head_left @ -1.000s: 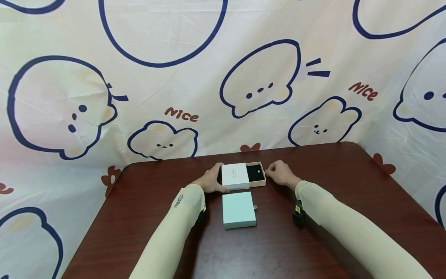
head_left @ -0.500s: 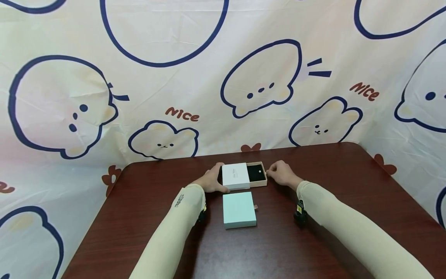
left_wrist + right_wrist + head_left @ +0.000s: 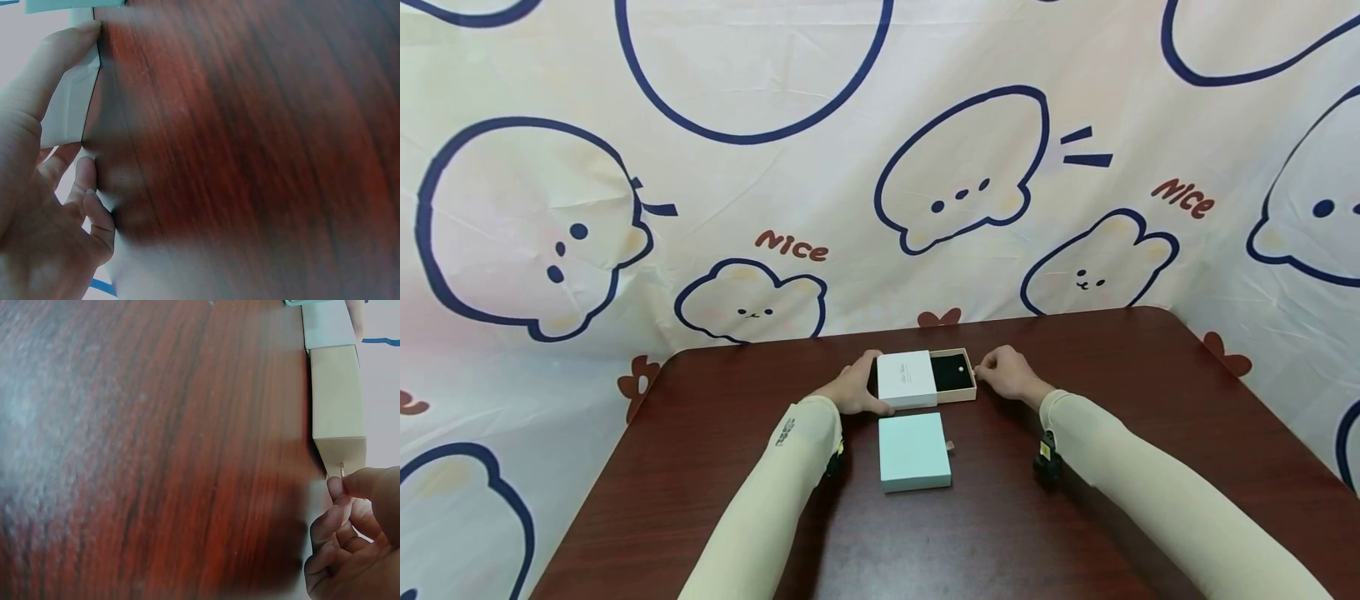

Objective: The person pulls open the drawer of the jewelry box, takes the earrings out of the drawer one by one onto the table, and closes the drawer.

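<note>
A white jewelry box [image 3: 906, 378] lies on the table, its cream drawer [image 3: 957, 397] slid out to the right. Inside the drawer sits a black pad [image 3: 947, 372] with a small pale bead-like item [image 3: 960, 368] on it. My left hand [image 3: 853, 387] grips the box's left end, thumb along the near side and fingers round the far side. At the drawer's right end, my right hand [image 3: 1006, 372] pinches a small pull tab [image 3: 342, 469] between thumb and forefinger. Closer to me lies a mint-green box [image 3: 914, 452], a little tab [image 3: 951, 446] sticking out on its right.
The dark red-brown wooden table [image 3: 730, 517] carries both boxes. Behind it and on both sides hangs a pale curtain [image 3: 850, 183] with cartoon outlines. Dark devices with yellow marks sit at both wrists, the right wrist camera [image 3: 1046, 458] showing plainly.
The right hand has shifted very slightly to the right, the drawer edge moving out a little with it. The left hand and the mint-green box keep their places.
</note>
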`<act>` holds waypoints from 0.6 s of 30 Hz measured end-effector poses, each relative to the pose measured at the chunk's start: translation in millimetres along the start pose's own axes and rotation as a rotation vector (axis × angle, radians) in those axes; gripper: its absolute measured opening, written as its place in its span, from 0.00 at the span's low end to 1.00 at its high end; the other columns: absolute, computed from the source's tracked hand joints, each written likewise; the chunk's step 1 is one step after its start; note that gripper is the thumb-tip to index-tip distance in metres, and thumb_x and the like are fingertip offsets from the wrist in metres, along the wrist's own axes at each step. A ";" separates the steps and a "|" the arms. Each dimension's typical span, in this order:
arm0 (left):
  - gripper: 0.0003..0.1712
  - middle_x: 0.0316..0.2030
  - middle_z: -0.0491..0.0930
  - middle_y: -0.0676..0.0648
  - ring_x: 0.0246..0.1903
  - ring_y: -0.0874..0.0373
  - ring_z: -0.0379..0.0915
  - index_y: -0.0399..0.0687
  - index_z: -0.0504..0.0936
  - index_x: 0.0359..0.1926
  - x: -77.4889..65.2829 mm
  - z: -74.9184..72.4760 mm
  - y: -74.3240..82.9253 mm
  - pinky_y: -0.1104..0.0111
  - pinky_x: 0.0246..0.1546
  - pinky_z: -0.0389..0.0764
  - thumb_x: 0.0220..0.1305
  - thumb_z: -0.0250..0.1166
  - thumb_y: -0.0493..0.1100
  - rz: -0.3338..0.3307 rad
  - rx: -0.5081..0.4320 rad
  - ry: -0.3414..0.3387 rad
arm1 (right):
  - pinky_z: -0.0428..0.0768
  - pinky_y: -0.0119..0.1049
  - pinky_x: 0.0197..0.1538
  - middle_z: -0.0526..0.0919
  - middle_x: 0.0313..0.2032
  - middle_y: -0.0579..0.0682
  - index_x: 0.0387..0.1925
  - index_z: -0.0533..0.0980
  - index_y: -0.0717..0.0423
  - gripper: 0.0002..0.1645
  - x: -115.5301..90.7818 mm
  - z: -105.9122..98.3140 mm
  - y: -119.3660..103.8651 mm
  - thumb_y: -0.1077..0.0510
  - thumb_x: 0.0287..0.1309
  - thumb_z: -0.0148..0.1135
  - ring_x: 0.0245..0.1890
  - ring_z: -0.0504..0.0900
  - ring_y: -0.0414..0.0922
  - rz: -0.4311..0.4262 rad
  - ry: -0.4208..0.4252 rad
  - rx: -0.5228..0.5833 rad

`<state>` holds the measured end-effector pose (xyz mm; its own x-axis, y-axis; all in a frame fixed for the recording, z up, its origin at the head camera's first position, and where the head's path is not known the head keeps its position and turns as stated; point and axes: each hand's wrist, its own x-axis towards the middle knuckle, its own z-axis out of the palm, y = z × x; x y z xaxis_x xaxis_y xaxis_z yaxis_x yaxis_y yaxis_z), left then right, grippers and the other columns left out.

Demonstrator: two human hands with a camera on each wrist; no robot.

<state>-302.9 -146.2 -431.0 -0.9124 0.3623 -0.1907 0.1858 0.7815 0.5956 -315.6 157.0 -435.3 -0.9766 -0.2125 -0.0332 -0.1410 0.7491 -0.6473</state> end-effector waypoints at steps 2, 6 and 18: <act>0.59 0.68 0.67 0.41 0.64 0.44 0.64 0.49 0.50 0.77 0.7 0.2 -0.6 0.49 0.66 0.66 0.54 0.79 0.50 -0.001 0.002 0.001 | 0.70 0.34 0.35 0.79 0.24 0.49 0.23 0.82 0.59 0.19 -0.4 -0.7 0.4 0.58 0.70 0.57 0.28 0.74 0.44 0.001 0.000 -0.001; 0.60 0.68 0.67 0.42 0.63 0.44 0.63 0.49 0.50 0.77 0.6 -0.1 -0.8 0.49 0.65 0.67 0.53 0.79 0.50 -0.006 0.002 0.002 | 0.71 0.34 0.35 0.79 0.25 0.49 0.23 0.82 0.59 0.19 -1.2 -1.4 1.3 0.58 0.70 0.57 0.28 0.74 0.44 -0.001 -0.008 -0.004; 0.59 0.67 0.67 0.41 0.63 0.43 0.63 0.48 0.49 0.77 -3.2 -0.7 1.7 0.49 0.65 0.66 0.54 0.78 0.49 0.001 0.007 0.005 | 0.70 0.34 0.35 0.76 0.21 0.46 0.21 0.80 0.58 0.20 -1.7 -1.6 1.6 0.59 0.70 0.57 0.27 0.72 0.43 -0.011 0.000 -0.003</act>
<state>-299.9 -146.3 -428.9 -0.9139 0.3607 -0.1860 0.1894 0.7844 0.5906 -314.4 159.6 -435.1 -0.9749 -0.2211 -0.0263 -0.1524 0.7487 -0.6451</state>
